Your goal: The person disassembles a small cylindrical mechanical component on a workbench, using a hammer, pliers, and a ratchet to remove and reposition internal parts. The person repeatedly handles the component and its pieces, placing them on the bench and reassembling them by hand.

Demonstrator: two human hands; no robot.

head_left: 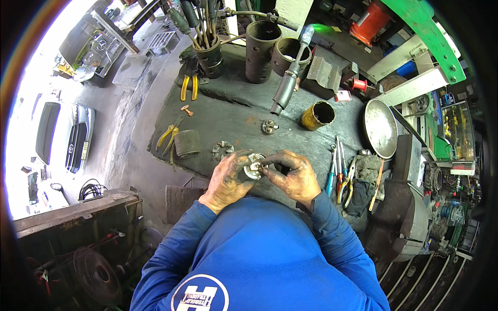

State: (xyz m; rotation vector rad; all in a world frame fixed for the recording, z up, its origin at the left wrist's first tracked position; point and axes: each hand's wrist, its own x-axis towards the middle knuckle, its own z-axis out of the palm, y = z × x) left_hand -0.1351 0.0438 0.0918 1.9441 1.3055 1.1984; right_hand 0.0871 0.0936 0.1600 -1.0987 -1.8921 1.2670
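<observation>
The round part point(254, 167) is held between the two hands, above the near edge of the counter point(233, 123), left of that edge's right end. The left hand point(226, 181) has it from the left, its fingers point(239, 161) curled about the rim with little gap to spare. The right hand point(296, 178) comes in from the right; its thumb and forefinger nearly meet, pinching a small piece point(264, 166) at the part's right side. Whether that piece is loose or fixed to the part, I cannot tell.

So the part lies directly left of the right fingertips, touching or almost so, and the left hand is the nearer, wrapping it. Being round, the part shows no long axis; its hollow face tilts upward.

Just beyond the left hand lies a ring point(223, 150), and farther toward the far edge a small fitting point(270, 127). Pliers point(169, 136) and a block point(187, 143) lie by the counter's left edge; screwdrivers point(338, 165) lie right of the right hand.
</observation>
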